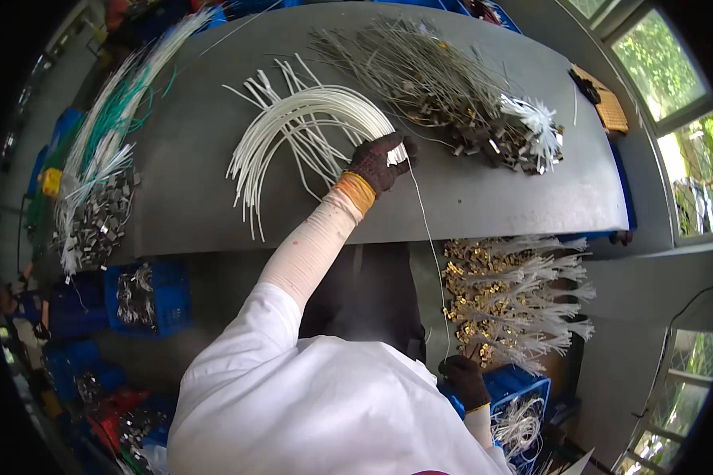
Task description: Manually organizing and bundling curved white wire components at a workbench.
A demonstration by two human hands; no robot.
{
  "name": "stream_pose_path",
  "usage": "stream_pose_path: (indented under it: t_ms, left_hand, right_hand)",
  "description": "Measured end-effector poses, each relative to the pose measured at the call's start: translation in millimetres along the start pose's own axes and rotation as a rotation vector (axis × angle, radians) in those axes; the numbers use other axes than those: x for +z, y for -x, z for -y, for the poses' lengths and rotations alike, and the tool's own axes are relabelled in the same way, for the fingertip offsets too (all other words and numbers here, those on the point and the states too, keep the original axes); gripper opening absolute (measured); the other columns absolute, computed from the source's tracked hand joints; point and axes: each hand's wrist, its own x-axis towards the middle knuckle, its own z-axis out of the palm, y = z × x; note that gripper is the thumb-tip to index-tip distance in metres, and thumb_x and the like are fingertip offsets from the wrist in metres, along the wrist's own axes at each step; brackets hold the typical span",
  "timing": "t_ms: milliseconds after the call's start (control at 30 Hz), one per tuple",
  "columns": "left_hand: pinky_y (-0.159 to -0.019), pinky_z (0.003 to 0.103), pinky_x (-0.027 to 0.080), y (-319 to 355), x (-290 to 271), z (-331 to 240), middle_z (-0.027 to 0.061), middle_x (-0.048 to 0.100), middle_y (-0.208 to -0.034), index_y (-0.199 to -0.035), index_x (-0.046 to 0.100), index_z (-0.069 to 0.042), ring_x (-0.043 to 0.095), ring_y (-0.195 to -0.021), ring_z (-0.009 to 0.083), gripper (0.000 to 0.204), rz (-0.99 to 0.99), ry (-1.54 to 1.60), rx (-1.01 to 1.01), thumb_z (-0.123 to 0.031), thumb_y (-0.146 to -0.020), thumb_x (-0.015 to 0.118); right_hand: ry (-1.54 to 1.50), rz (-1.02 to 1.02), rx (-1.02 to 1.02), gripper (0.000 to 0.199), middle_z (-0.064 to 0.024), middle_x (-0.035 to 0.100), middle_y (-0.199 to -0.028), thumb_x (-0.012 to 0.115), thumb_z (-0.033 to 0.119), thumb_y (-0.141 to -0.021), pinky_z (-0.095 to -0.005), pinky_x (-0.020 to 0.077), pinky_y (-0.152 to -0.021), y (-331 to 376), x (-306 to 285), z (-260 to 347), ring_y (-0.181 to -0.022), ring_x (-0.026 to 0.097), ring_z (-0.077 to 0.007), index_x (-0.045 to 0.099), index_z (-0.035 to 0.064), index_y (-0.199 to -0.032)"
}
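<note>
A thick bundle of white cables [333, 104] arches over the grey table, its loose ends fanned out to the left. My left hand [377, 165], in a dark knit glove with a yellow cuff, is closed around the bundle's right end. From that grip a thin white string [432, 247] runs down past the table's edge. It reaches my right hand [465, 381], gloved the same way and low at my right side. The right fingers look closed on the string's lower part, though their tips are partly hidden.
Grey wires with dark connectors [467, 111] lie piled at the table's far right. White and green wires [107, 150] cover its left end. Bundles with gold-coloured terminals [491, 301] lie to my right, above a blue crate [523, 384]. Another blue crate [170, 297] stands at left.
</note>
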Motion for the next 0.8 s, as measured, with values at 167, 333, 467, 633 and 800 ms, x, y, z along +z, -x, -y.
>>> stream_pose_path:
  t_ms: [167,333,467,633,800]
  left_hand:
    - [-0.088,0.051,0.057,29.1,-3.9,-62.4,0.0114,0.068,-0.107,-0.113,0.060,-0.005,0.067,-0.101,0.0299,0.023,-0.233,-0.007,-0.049,-0.015,-0.093,0.066]
    - [-0.092,0.049,0.058,31.4,-25.4,-77.9,0.0118,0.066,-0.108,-0.118,0.057,-0.004,0.065,-0.107,0.0288,0.024,-0.196,0.005,0.149,-0.013,-0.096,0.062]
    - [-0.088,0.048,0.058,28.9,-31.1,-77.9,0.0108,0.067,-0.105,-0.114,0.061,-0.005,0.066,-0.103,0.0283,0.022,-0.197,0.035,0.106,-0.014,-0.094,0.065]
    - [-0.086,0.047,0.059,27.3,-41.5,-78.9,0.0111,0.068,-0.105,-0.111,0.064,-0.006,0.067,-0.100,0.0291,0.020,-0.174,0.034,0.102,-0.014,-0.093,0.067]
    - [-0.085,0.047,0.059,27.4,-37.2,-78.3,0.0117,0.068,-0.104,-0.112,0.064,-0.005,0.067,-0.099,0.0301,0.022,-0.199,0.022,0.103,-0.014,-0.093,0.067]
  right_hand:
    - [-0.001,0.111,0.147,0.009,-0.0011,0.062,-0.076,0.072,0.009,-0.080,-0.0278,0.0449,-0.054,-21.6,-4.9,3.5,-0.065,0.057,-0.0118,0.070,0.0058,-0.087]
    - [0.480,0.172,-0.368,0.024,-0.0087,0.062,-0.079,0.071,0.000,-0.066,-0.0311,0.0494,-0.057,-20.7,-14.6,-0.7,-0.067,0.062,-0.0216,0.070,0.0086,-0.088]
    - [0.680,0.152,-0.606,0.028,-0.0108,0.064,-0.082,0.071,0.001,-0.062,-0.0343,0.0527,-0.061,-19.9,-17.0,-2.5,-0.072,0.065,-0.0265,0.071,0.0085,-0.089]
    - [0.601,0.092,-0.422,0.023,-0.0100,0.068,-0.085,0.071,0.001,-0.068,-0.0343,0.0540,-0.067,-14.5,-17.2,5.7,-0.076,0.067,-0.0244,0.071,0.0072,-0.090]
    - [0.484,-0.041,-0.405,0.006,-0.0028,0.061,-0.073,0.069,0.012,-0.086,-0.0297,0.0477,-0.062,-35.5,-16.4,-24.8,-0.067,0.058,-0.0120,0.069,0.0060,-0.086]
